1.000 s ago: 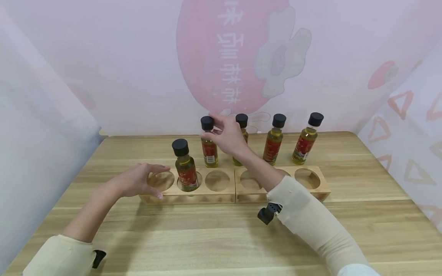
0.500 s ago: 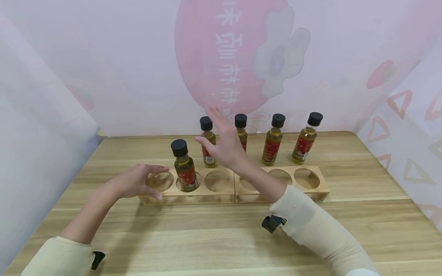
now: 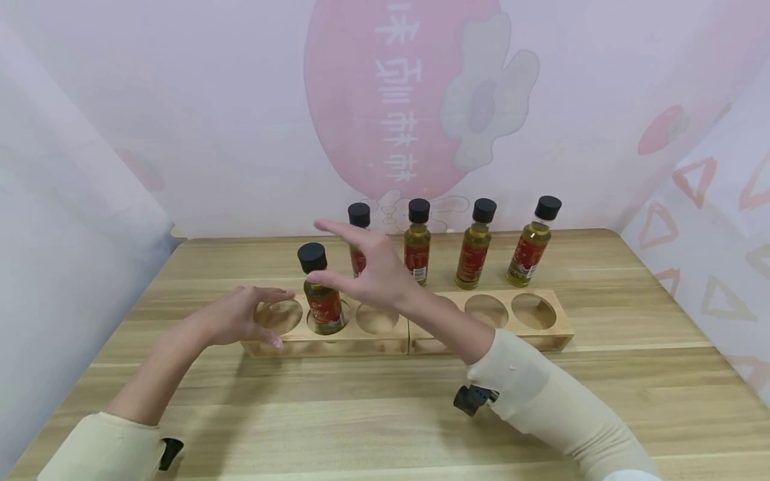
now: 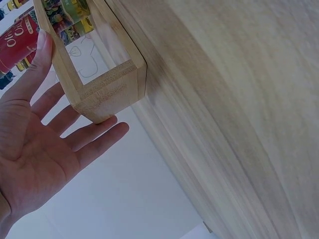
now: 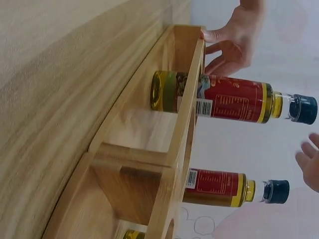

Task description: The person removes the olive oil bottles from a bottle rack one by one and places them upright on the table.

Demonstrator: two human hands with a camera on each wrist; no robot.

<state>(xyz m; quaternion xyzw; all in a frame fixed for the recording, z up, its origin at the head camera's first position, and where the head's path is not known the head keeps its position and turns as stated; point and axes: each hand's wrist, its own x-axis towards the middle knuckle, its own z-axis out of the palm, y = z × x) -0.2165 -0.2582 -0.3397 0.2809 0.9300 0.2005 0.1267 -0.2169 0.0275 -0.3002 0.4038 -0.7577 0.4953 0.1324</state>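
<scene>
Bottle in rack; right hand near it, spread wide, empty; left hand grips rack's end.

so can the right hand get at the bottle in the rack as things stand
Likely yes: the empty right hand hangs beside the bottle, whose cap stands clear above the rack. Nothing seems in the way; the left hand is at the rack's left end.

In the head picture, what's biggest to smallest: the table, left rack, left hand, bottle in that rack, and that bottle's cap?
1. Table
2. Left rack
3. Left hand and bottle: too alike to rank
4. Cap
</scene>
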